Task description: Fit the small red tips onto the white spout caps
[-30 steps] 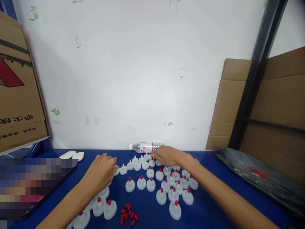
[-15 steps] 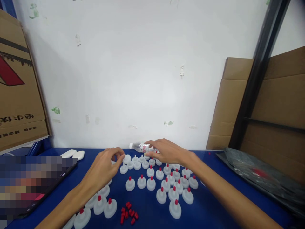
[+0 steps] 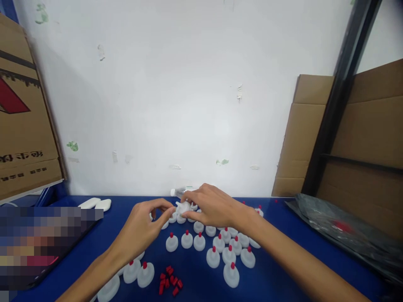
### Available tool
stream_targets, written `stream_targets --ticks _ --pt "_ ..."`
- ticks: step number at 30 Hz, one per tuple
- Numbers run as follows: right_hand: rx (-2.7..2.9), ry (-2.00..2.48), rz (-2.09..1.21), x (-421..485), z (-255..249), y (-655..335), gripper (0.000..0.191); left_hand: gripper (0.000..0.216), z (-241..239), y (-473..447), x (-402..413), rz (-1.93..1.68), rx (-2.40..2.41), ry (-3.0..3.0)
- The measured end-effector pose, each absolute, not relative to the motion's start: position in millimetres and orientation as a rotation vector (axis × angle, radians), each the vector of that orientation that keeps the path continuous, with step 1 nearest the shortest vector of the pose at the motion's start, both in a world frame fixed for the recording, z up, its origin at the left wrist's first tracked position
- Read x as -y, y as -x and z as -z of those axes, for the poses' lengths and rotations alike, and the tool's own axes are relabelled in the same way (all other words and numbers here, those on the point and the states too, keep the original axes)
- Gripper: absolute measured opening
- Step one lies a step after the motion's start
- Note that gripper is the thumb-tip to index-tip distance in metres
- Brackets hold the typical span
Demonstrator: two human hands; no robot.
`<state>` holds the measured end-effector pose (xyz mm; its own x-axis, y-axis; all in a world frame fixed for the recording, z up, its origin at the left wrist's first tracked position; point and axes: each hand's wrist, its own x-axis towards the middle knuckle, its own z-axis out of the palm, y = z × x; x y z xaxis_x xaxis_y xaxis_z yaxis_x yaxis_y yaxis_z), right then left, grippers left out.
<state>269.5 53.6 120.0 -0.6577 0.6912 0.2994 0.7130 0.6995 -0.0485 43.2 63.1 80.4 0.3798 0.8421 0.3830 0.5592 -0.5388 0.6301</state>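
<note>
My right hand point(image 3: 210, 205) grips a white translucent dome-shaped nozzle cap point(image 3: 184, 207) between thumb and fingers, its spout tilted to the left. Close to that spout, the thumb and index finger of my left hand point(image 3: 153, 218) are pinched together; what they hold, if anything, is too small to make out. Below both hands, several more white nozzle caps with red tips point(image 3: 199, 242) stand upright on the blue table. A small pile of loose red tip caps point(image 3: 170, 279) lies near the front. Caps without red tips are partly hidden behind my hands.
A clear plastic bottle point(image 3: 179, 192) lies against the wall behind my right hand. Two white objects point(image 3: 103, 204) and a blurred-out dark screen point(image 3: 47, 247) are on the left. Grey plastic bags point(image 3: 343, 230) lie at right, near cardboard point(image 3: 302, 134). A printed carton point(image 3: 28, 126) stands left.
My right hand has come left and nearer, lifting a white nozzle cap. My left hand has moved right, toward its spout, and its fingertips have come together.
</note>
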Motion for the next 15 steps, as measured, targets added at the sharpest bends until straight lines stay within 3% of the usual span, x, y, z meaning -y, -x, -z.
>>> stream_targets --ticks 7,15 --pt "2.628 1.176 0.222 -60.4 -117.0 -274.9 0.038 0.016 -76.3 -31.4 -54.7 -0.320 -1.074 -2.383" --pt "2.658 1.177 0.262 -59.6 -115.9 -272.3 0.040 0.018 -65.0 -27.8 -53.9 -0.066 -1.131 -2.355"
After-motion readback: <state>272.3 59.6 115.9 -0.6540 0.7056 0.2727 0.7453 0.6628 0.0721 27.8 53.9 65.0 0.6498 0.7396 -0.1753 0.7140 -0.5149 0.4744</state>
